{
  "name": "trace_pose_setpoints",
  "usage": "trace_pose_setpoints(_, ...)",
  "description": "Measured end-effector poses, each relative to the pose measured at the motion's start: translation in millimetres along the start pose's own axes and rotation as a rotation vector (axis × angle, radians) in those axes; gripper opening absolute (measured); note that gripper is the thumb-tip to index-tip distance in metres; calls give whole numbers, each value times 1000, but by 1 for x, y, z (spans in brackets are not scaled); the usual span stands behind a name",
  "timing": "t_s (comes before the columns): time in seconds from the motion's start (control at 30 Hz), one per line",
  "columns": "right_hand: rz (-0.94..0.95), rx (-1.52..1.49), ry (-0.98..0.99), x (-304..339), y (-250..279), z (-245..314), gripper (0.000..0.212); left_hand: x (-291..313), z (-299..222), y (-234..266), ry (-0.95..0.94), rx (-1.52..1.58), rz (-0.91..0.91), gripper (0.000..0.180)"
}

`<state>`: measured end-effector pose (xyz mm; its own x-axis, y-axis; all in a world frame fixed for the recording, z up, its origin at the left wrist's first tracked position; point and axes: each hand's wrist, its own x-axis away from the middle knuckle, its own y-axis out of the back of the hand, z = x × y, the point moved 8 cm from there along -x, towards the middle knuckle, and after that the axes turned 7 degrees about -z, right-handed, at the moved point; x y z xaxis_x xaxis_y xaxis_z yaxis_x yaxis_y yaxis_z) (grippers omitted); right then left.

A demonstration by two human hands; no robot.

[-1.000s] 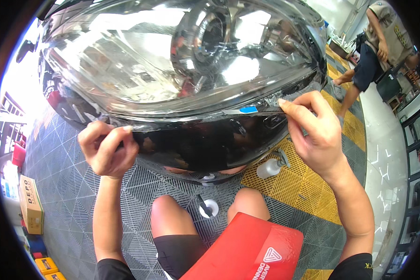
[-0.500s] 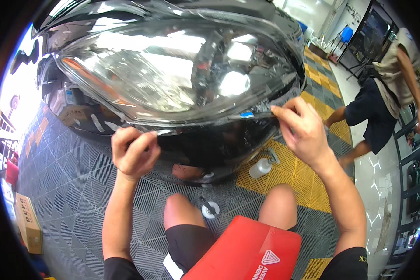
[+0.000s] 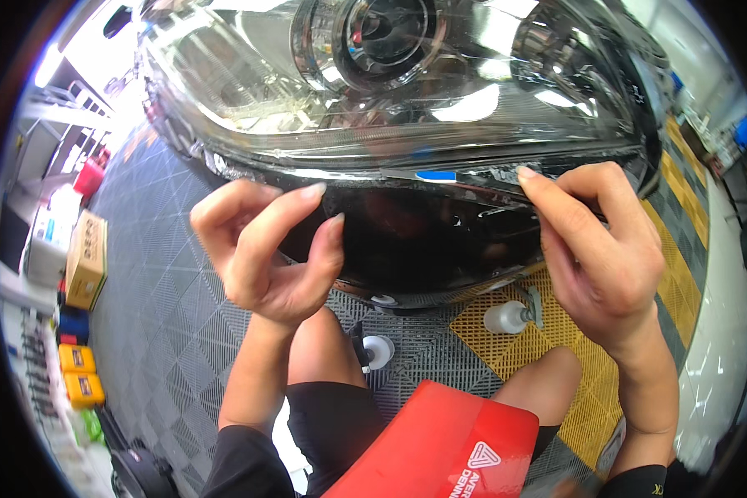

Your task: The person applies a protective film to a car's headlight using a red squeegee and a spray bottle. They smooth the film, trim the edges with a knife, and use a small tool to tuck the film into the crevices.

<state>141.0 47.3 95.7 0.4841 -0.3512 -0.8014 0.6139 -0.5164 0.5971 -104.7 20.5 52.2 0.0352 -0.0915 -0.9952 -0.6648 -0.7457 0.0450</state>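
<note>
Before me is a black car's large headlight (image 3: 249,91), with a clear film (image 3: 491,184) along its lower edge, wrinkled and shiny in places. A small blue tab (image 3: 436,177) shows on that edge between my hands. My right hand (image 3: 602,249) pinches the film near the lower right corner of the lamp; its thumb tip is hard to see. My left hand (image 3: 266,249) is just below the lamp's lower left edge, fingers bent, thumb and forefinger apart, with nothing visible between them. Beneath the lamp curves the glossy black bumper (image 3: 407,241).
Two white spray bottles stand on the grey and yellow grid floor: one bottle (image 3: 506,318) under the bumper, another bottle (image 3: 378,352) between my knees. A red apron-like sheet (image 3: 440,440) covers my lap. Left are a cardboard box (image 3: 86,259) and yellow cases (image 3: 79,373).
My view has come closer to the headlight and shifted. My left thumb and forefinger have parted from their pinch. My right hand stays at the lower right edge. The walking person is out of view.
</note>
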Motion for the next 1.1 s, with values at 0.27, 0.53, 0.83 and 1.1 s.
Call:
trace_pose_setpoints(0.27,5,-169,20,5,-12,-25,43,6,-2,-11,11,-142,22,35)
trace_pose_setpoints(0.53,-31,-223,42,7,-18,-33,42,7,1,-13,27,-163,28,33)
trace_pose_setpoints(0.83,-59,-206,43,11,-20,-36,43,9,2,-12,35,-180,54,32)
trace_pose_setpoints(1.1,-62,-207,10,18,-17,-44,43,11,4,-9,57,-156,32,31)
